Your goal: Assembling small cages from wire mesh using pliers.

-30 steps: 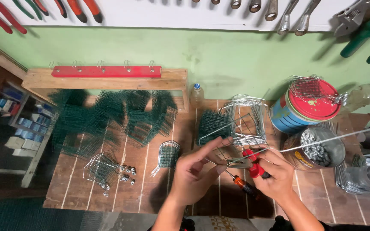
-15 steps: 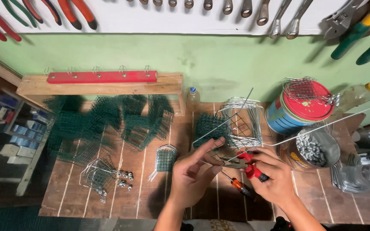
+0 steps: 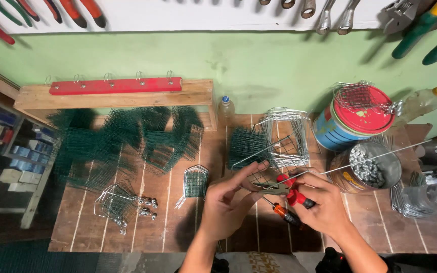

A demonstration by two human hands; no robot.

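Both hands barely shifted since earlier frame — left hand [image 3: 231, 199] pinches wire cage [image 3: 279, 146] at bench centre, right hand [image 3: 319, 202] grips red-handled pliers [image 3: 287, 187] on its edge. Finished pieces lie left; green mesh [image 3: 122, 144] stack remains.

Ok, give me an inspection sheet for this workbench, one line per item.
Surface: brown wooden table, plank lines showing.
Job's things: wire cage piece held up by the left hand; red-handled pliers gripped in the right hand.
Clutter: green mesh panels, small wire traps, an arched mesh piece, orange screwdriver, open tin of metal bits, red-lidded tin, small bottle.
Grippers: both hands bare, both closed on their things.
Cables: nothing seen; a long straight wire lies across the open tin.
Surroundings: green wall with hanging tools, red hook rail, shelf at left.
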